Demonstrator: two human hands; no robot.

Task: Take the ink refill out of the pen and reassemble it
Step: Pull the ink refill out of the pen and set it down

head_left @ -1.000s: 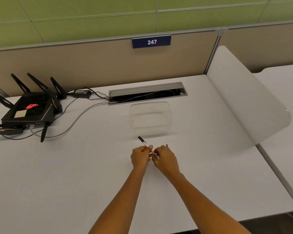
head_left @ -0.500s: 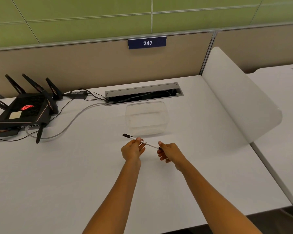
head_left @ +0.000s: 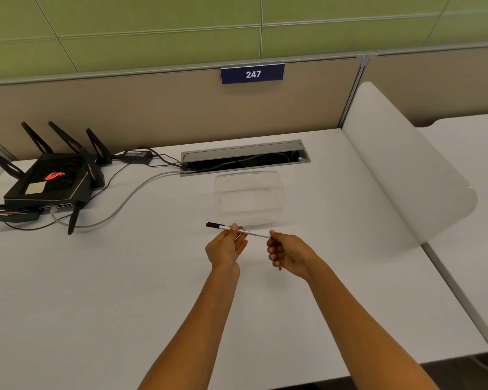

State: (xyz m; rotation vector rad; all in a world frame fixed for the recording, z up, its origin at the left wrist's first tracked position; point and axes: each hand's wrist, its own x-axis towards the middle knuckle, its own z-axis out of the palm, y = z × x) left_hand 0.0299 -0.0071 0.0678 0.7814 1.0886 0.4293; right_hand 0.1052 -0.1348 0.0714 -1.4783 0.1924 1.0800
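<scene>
A slim white pen (head_left: 254, 233) with a black end at its left lies almost level above the white desk (head_left: 124, 291), held between both hands. My left hand (head_left: 226, 247) pinches the barrel near the black end with thumb and fingertips. At the pen's right end, my right hand (head_left: 289, 254) is curled around it, and that end is hidden in the fingers. A thin dark tip (head_left: 279, 268) pokes out below my right hand; I cannot tell what it belongs to.
Just behind the pen stands a clear plastic box (head_left: 248, 198). A black router (head_left: 48, 181) with antennas and cables sits at the left. A cable slot (head_left: 245, 159) runs along the back, and a white divider (head_left: 406, 178) bounds the desk's right side.
My hands have moved apart along the pen. The pen has swung from a steep slant to nearly level, with its black end pointing left.
</scene>
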